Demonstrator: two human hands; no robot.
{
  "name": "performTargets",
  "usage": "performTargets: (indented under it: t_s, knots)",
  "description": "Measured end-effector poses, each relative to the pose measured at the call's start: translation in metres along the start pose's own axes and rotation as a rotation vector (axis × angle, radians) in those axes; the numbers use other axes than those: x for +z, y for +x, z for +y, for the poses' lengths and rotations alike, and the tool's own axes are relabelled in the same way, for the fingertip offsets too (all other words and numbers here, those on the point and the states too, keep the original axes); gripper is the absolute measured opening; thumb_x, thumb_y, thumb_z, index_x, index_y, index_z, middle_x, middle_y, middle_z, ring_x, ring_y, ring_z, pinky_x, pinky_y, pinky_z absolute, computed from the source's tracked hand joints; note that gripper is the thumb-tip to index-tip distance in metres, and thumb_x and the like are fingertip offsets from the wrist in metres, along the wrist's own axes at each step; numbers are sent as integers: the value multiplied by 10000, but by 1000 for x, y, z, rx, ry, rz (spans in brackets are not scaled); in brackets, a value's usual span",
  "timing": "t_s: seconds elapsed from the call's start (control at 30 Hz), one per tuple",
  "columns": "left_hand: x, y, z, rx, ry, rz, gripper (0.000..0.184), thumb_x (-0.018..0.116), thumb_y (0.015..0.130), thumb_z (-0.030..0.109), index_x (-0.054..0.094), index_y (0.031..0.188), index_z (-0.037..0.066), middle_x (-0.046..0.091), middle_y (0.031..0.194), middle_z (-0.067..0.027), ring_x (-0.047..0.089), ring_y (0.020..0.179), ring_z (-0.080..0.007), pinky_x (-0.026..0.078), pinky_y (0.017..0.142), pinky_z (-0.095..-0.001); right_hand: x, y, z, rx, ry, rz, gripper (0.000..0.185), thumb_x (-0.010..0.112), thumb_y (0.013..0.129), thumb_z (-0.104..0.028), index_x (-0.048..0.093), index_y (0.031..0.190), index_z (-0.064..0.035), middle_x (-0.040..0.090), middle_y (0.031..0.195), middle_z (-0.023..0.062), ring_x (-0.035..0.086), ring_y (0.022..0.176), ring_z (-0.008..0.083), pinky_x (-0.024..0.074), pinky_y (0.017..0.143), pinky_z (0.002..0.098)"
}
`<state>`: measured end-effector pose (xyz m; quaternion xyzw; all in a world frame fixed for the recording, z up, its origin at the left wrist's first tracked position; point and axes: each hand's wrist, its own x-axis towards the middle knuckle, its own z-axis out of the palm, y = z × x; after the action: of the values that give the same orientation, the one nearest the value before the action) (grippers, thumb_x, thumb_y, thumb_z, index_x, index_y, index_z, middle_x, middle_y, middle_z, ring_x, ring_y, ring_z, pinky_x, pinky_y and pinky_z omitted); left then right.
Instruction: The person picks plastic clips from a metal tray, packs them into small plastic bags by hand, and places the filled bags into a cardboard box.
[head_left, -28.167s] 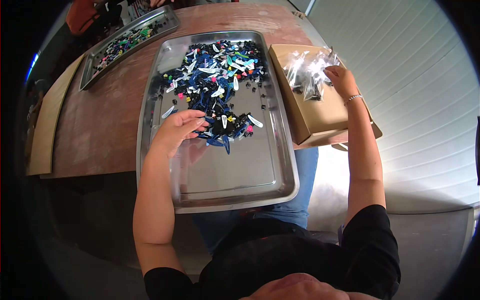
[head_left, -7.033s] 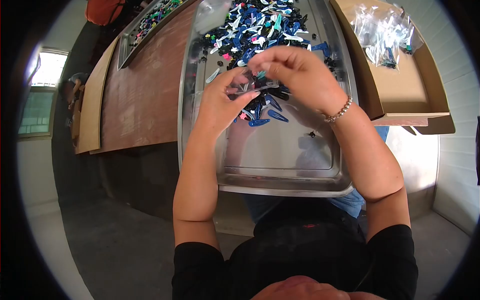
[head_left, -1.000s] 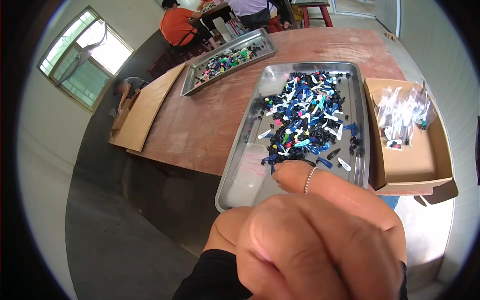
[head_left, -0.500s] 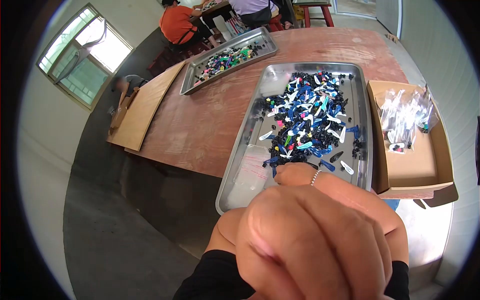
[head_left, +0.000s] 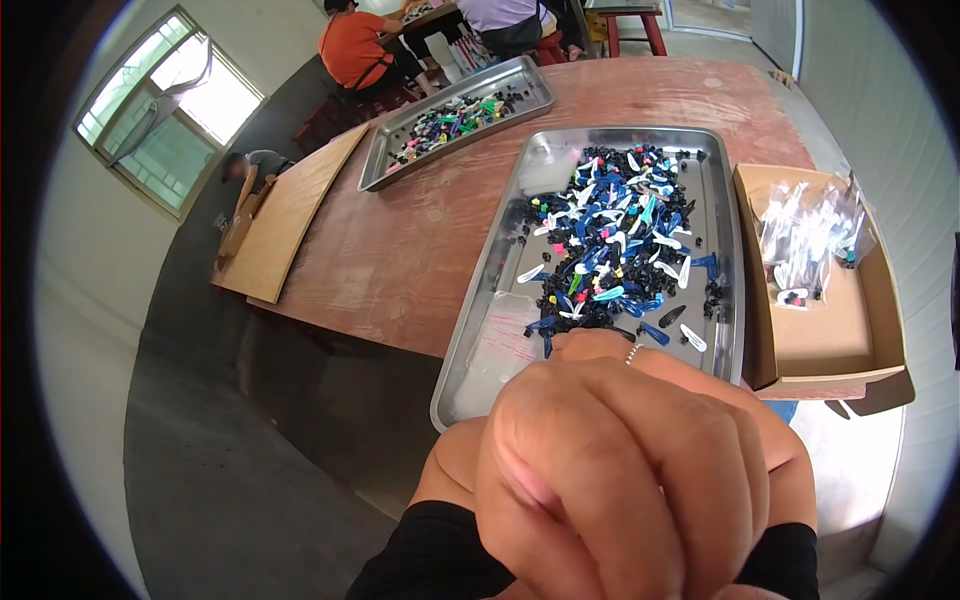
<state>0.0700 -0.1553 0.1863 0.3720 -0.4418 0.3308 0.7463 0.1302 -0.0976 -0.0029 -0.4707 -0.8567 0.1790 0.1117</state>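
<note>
My left hand [head_left: 620, 470] is a large curled fist close to the camera, its fingers bent in. Whatever is inside, if anything, is hidden. Behind it, my right hand [head_left: 590, 345], with a beaded bracelet [head_left: 634, 354] at the wrist, rests at the near end of a metal tray [head_left: 720, 350]. Its fingers are mostly covered. Around it lie blue, white and black snap hair clips [head_left: 610, 293], mixed with small black claw clips [head_left: 548, 285]. Left of the right hand lie plastic bags [head_left: 505, 335] in the tray.
A cardboard box [head_left: 825, 350] with clear packets [head_left: 812, 235] stands right of the tray. Farther left, another metal tray [head_left: 375, 165] holds coloured small pieces. A wooden board [head_left: 290, 225] lies at the left table edge. Other people, one in an orange top [head_left: 352, 45], sit behind.
My left fist has shifted slightly, its outer fingers moving a little left. My right hand stays at the near end of the tray, and the clips look unchanged.
</note>
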Motion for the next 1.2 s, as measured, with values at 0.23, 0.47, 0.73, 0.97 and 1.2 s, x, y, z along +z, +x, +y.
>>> performTargets:
  t_s: [0.23, 0.47, 0.73, 0.97, 1.2]
  knots:
    - [-6, 2, 1, -4, 14, -8, 92, 686, 803, 43, 633, 733, 17, 606, 708, -137, 558, 594, -140, 518, 570, -249, 1, 0, -1, 29, 2, -37, 134, 615, 770, -114, 657, 856, -20, 601, 966, 161, 600, 937, 310, 505, 802, 399]
    - [-5, 0, 0, -5, 30, -28, 98, 689, 796, 33, 629, 720, 19, 604, 691, -134, 558, 599, -138, 516, 568, -244, 2, 1, 2, 10, -22, -21, 137, 616, 775, -120, 657, 863, -24, 601, 967, 159, 599, 940, 308, 503, 809, 400]
    - [-6, -5, -4, -9, 40, -28, 108, 694, 788, 21, 625, 704, 21, 602, 672, -131, 559, 605, -136, 514, 565, -237, -5, -2, -5, 13, -15, -28, 146, 615, 781, -128, 657, 876, -25, 599, 970, 156, 596, 946, 305, 499, 820, 400]
    - [-4, 1, 6, 0, 52, -54, 117, 697, 782, 12, 622, 692, 23, 600, 657, -129, 559, 609, -135, 513, 564, -233, 3, -3, 0, 13, -57, -13, 141, 602, 787, -116, 659, 880, -28, 598, 967, 147, 594, 935, 306, 504, 809, 401]
    - [35, -9, 1, 74, 102, 458, 233, 583, 884, 146, 633, 688, 32, 579, 604, -111, 557, 611, -161, 505, 572, -237, 7, -5, -2, 16, -40, 16, 121, 587, 777, -98, 656, 852, -32, 594, 959, 140, 592, 930, 297, 507, 795, 400]
